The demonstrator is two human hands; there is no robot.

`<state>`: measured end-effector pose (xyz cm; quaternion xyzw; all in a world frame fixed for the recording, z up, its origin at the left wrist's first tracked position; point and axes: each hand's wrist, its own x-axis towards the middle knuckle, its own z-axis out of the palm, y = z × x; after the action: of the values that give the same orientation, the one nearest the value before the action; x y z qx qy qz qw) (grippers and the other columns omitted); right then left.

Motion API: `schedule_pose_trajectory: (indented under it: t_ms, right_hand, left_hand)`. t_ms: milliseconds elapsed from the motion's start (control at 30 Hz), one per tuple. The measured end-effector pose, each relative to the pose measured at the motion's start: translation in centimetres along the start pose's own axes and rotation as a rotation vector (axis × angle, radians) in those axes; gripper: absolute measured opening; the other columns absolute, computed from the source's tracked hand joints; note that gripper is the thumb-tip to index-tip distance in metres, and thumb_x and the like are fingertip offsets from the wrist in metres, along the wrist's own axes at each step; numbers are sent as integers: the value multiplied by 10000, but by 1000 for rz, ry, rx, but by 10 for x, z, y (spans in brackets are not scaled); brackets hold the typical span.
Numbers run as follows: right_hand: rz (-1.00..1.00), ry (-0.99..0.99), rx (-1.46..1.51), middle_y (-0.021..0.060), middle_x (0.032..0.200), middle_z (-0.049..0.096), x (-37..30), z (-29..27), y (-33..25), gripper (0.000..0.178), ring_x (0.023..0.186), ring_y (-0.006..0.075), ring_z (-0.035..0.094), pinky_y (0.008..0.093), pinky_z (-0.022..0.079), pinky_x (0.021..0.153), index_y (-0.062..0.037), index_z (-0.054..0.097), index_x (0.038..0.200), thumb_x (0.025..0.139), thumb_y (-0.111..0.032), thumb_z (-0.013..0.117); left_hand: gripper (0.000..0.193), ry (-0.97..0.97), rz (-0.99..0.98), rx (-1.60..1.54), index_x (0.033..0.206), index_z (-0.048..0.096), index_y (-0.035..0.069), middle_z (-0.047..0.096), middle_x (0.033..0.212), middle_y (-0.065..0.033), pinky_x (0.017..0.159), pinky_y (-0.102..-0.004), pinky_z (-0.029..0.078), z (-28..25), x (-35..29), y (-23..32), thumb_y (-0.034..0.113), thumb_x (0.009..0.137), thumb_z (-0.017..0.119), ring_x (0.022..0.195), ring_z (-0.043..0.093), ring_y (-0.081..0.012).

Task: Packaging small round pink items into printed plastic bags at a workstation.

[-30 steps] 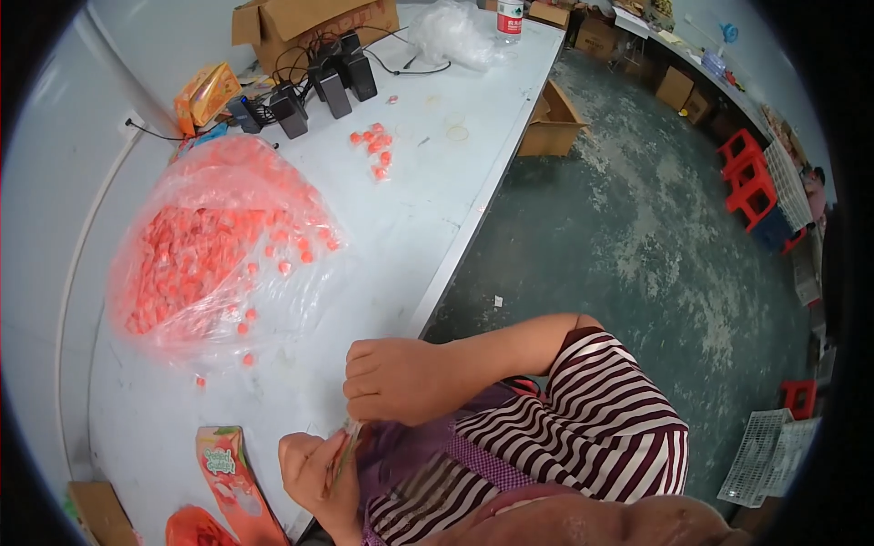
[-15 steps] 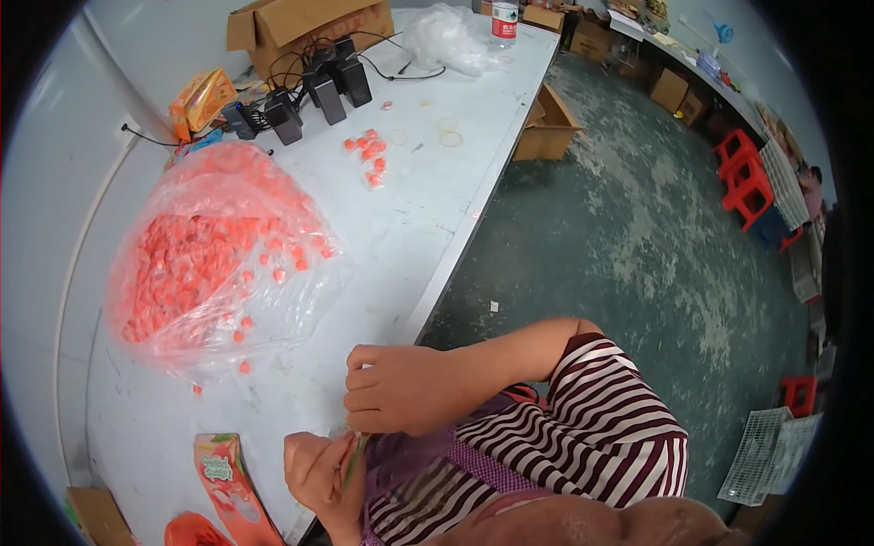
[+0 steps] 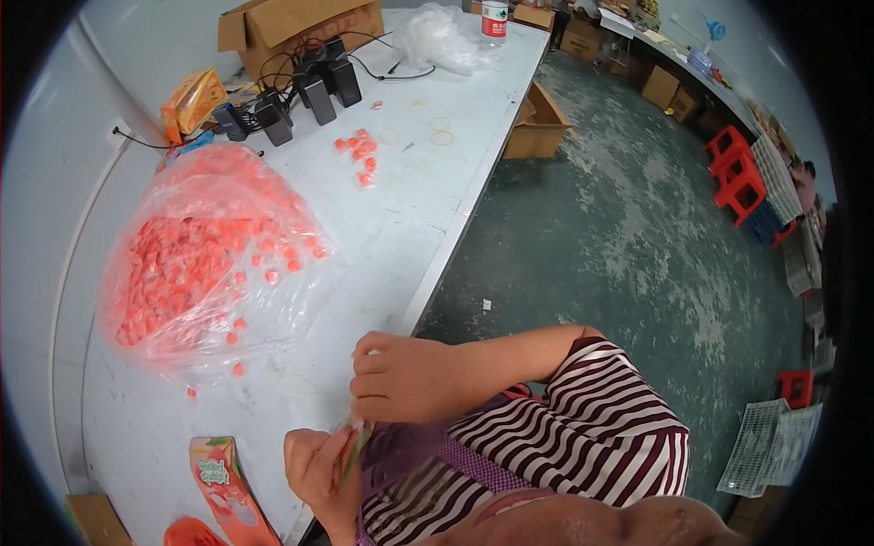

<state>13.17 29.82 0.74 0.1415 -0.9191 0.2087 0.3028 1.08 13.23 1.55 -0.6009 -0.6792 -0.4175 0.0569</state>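
Observation:
My left hand is closed round a small, thin packet with a green edge, held nearly edge-on just off the table's near side. Right above it, my right hand has curled fingers at the packet's top, where a bit of clear plastic shows. My right fingertips are hidden, so what they pinch cannot be made out. On the table left of my hands lies a flat red-and-green printed pouch. Further off rests a big clear plastic bag, open and full of small wrapped red-orange pieces.
Several loose red-orange pieces lie on the white table. Black power adapters with cables, a cardboard box, crumpled clear plastic and a bottle stand at the back. Red stools line the right.
My right hand has shifted very slightly right and up against my left, which keeps its hold on the packet. The whole view has moved a little; things on the table lie as before.

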Motion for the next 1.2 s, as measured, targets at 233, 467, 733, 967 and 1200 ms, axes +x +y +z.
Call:
schedule_pose_trajectory:
  t_ms: [233,467,733,967,1200]
  right_hand:
    - [-45,41,-83,50,713,477,-4,3,-1,107,708,214,493,387,421,855,-38,509,761,717,-114,570]
    - [-84,19,-126,45,696,463,-8,-1,-4,87,669,209,490,405,417,878,-43,515,760,729,-103,570]
    - [25,-30,14,18,731,481,-11,-20,1,94,742,192,497,411,368,932,-75,536,819,753,-125,581]
    - [-25,-23,-22,25,726,480,-10,-19,-6,108,728,193,500,408,370,928,-71,534,808,787,-160,593]
    - [-48,-40,-61,36,710,475,-13,-21,-5,145,695,198,498,409,382,909,-57,520,782,794,-181,594]
  left_hand:
    - [250,-20,7,-48,789,622,50,500,695,-41,543,-318,386,5,1,3,-70,588,711,637,474,-225]
    - [247,-28,48,-102,778,623,44,513,692,-44,542,-319,387,7,2,4,-58,571,711,631,480,-232]
    - [256,29,18,-122,746,613,35,497,650,-55,538,-306,375,2,3,3,-75,531,697,605,463,-224]
    - [264,-23,9,-170,774,619,40,498,677,-45,535,-304,376,4,2,7,-81,553,697,622,470,-219]
    - [286,-70,-35,-144,793,632,46,502,683,-50,533,-301,380,4,3,10,-70,545,713,626,483,-220]
